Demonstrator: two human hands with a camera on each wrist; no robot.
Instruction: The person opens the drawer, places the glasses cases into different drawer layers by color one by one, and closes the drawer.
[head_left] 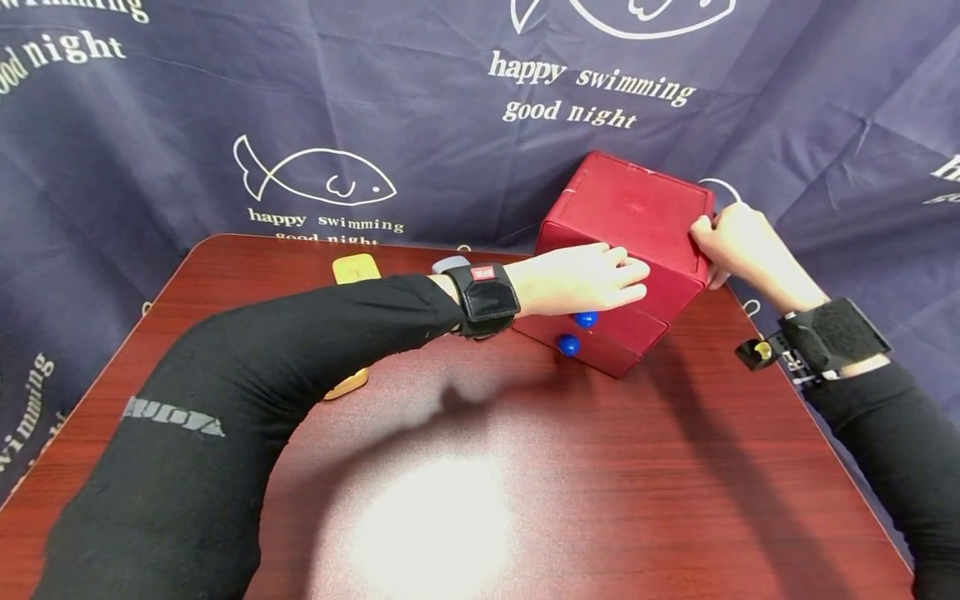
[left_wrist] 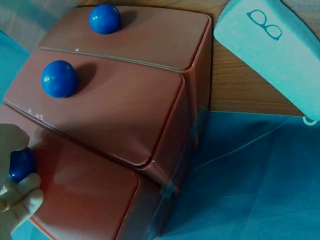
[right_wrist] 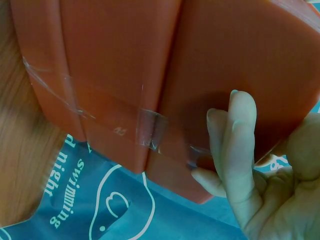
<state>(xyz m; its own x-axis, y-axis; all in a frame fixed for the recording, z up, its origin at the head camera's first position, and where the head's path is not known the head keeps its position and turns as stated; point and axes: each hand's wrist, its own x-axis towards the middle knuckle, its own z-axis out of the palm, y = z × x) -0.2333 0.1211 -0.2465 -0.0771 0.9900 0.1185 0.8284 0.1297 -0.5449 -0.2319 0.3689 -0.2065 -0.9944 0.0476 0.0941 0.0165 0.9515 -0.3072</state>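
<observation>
A red three-drawer box (head_left: pixel 637 208) stands at the back right of the table, turned at an angle. In the left wrist view each drawer front has a round blue knob; the middle knob (left_wrist: pixel 59 79) and bottom knob (left_wrist: pixel 104 19) show fully. My left hand (head_left: pixel 581 281) reaches across the front and pinches the top drawer's knob (left_wrist: pixel 22 165), which its fingers partly cover. On the opposite side, my right hand (head_left: pixel 738 242) grips the box's upper edge, thumb on top. Its fingers (right_wrist: pixel 240 135) lie along the side wall, beside a strip of clear tape (right_wrist: pixel 120 117).
A pale glasses case (left_wrist: pixel 270 50) lies behind my left wrist, next to the box. Left of it a yellow object (head_left: pixel 356 268) is partly hidden under my left sleeve. A dark cloth printed with fish (head_left: pixel 450 125) hangs behind the table (head_left: pixel 600 483).
</observation>
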